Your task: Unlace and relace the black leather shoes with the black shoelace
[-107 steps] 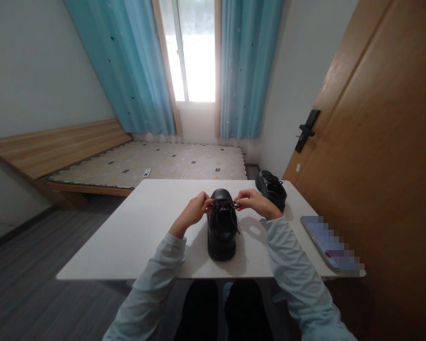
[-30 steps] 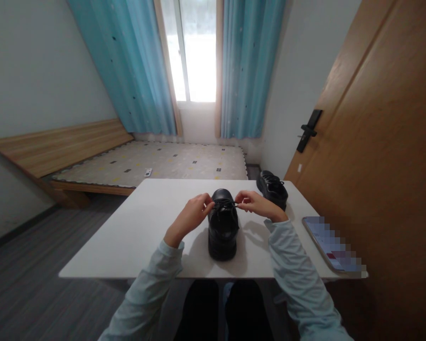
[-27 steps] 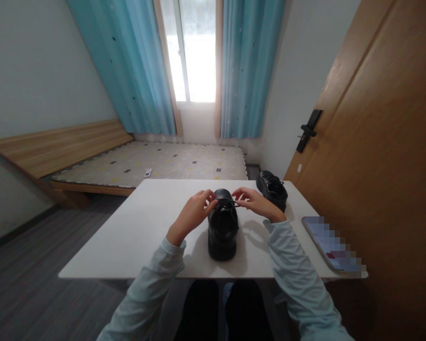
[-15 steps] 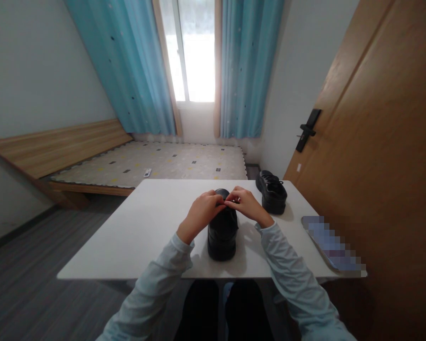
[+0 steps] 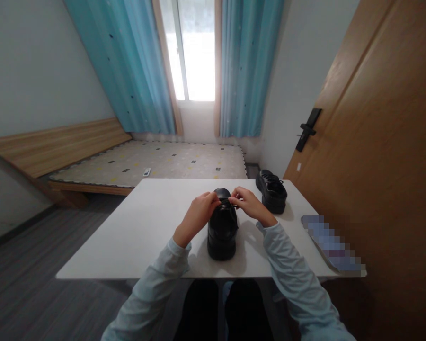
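A black shoe [image 5: 222,237] stands upright on the white table in front of me, heel towards me and toe pointing away. Over its lacing, my left hand [image 5: 203,208] pinches the black shoelace [image 5: 225,201] from the left side. My right hand [image 5: 246,201] pinches the lace from the right, a short gap apart from the left. Part of the lace hangs down the shoe's right side. The fingertips partly cover the lacing, so how the lace is knotted cannot be made out.
A second black shoe [image 5: 272,192], laced, stands at the table's far right. On the right edge lies a flat, blurred-out bluish object [image 5: 330,244]. Beyond the white table [image 5: 128,232] is a bed [image 5: 170,161] with a small white device [image 5: 147,172]. A wooden door [image 5: 383,142] borders the right side.
My hands have moved apart, the left to the left and the right slightly to the right. The lace between them now shows.
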{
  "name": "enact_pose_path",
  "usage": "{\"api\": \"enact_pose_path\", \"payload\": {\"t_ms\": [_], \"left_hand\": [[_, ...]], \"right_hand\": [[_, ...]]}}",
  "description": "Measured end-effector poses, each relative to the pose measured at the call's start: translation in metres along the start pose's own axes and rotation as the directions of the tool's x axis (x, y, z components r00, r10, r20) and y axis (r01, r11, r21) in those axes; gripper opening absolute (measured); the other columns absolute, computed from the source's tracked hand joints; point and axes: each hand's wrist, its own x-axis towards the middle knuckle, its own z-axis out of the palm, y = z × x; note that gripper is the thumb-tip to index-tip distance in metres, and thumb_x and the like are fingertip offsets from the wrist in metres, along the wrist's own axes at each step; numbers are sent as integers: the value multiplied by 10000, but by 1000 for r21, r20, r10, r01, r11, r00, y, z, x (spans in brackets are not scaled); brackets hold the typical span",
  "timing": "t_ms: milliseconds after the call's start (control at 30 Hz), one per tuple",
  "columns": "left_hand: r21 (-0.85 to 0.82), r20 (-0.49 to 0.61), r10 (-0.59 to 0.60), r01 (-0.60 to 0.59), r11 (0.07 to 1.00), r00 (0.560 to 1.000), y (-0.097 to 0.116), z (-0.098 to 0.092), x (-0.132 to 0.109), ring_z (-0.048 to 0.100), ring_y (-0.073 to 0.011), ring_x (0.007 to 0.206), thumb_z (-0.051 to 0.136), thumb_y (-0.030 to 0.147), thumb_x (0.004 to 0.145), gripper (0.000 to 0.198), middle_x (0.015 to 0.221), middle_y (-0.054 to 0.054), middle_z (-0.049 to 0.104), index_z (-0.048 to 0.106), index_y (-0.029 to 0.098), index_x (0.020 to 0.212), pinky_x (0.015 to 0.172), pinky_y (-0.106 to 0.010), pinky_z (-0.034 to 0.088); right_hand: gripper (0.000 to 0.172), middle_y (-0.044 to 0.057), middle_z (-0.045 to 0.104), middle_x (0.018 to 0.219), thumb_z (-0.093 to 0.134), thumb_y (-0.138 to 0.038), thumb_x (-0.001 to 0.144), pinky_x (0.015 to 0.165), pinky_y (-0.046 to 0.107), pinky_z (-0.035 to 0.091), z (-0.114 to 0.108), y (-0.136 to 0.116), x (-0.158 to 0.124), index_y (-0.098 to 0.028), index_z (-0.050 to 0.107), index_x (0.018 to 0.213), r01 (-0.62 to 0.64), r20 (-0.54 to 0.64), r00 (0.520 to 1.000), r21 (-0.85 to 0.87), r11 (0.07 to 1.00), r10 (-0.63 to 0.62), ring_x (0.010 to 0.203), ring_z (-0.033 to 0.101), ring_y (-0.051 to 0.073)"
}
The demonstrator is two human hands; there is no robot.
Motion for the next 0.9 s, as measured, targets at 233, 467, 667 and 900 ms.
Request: {"api": "enact_pose_path", "payload": {"t_ms": [233, 467, 667, 900], "left_hand": [[-41, 4, -52, 52, 998, 999, -11, 5, -5, 602, -168, 710, 487, 206, 891, 131, 777, -37, 654, 551, 180, 779, 661, -270, 440], [-58, 19, -71, 72, 996, 997, -17, 7, -8, 627, -176, 712, 472, 220, 893, 144, 766, -41, 672, 554, 185, 780, 662, -275, 451], [-107, 73, -110, 118, 987, 991, -25, 7, -10, 642, -178, 710, 472, 217, 873, 139, 756, -42, 681, 551, 189, 763, 649, -276, 477], [-81, 57, -89, 93, 992, 994, -27, 7, -10, 635, -176, 711, 499, 230, 878, 139, 762, -38, 672, 564, 184, 763, 656, -278, 470]], "right_hand": [[214, 32, 611, 695, 595, -361, 799, 610, 285, 485, -7, 11, -2, -168, 530, 733, -55, 43, 998, 80, 995, 52, 647, 599, 151], [273, 49, 654, 661, 693, -385, 726, 634, 298, 526, -12, 22, -3, -145, 569, 686, -151, 66, 988, 251, 956, 139, 631, 629, 145], [277, 44, 657, 638, 772, -331, 673, 652, 309, 561, -16, 27, -6, -125, 589, 647, -260, 126, 965, 310, 914, 232, 625, 645, 140], [265, 30, 626, 636, 755, -289, 702, 541, 265, 557, -11, 27, -6, -135, 551, 636, -308, 179, 947, 256, 916, 268, 604, 629, 133]]}}
